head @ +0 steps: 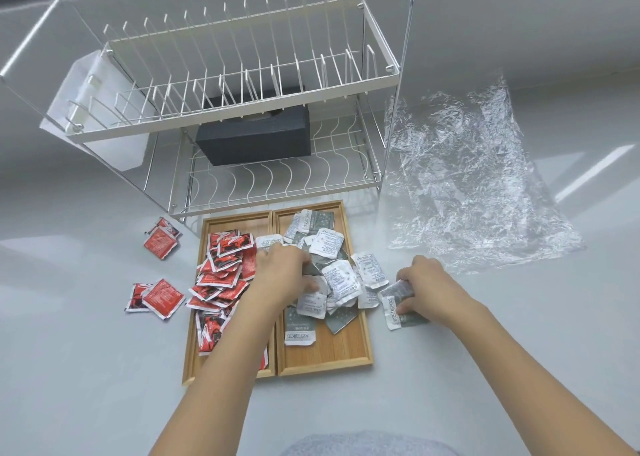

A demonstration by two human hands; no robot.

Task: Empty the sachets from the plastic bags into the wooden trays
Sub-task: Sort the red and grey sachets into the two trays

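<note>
Your right hand [427, 284] gripped a grey sachet [401, 303] on the table [485, 351], just right of the right wooden tray [349, 351].

Your left hand [284, 272] lay curled among the grey-and-white sachets [341, 279] heaped in that tray, grasping some of them. Red sachets [221, 275] filled the left wooden tray [194, 355], with a few loose red ones [161, 296] on the table to its left. An emptied plastic bag [467, 178] lay flat at the far right, beside the dish rack [242, 75].

two wooden trays [325, 360], two hands [424, 284], one dish rack [242, 75], roughly four red sachets [162, 298] lying outside.
</note>
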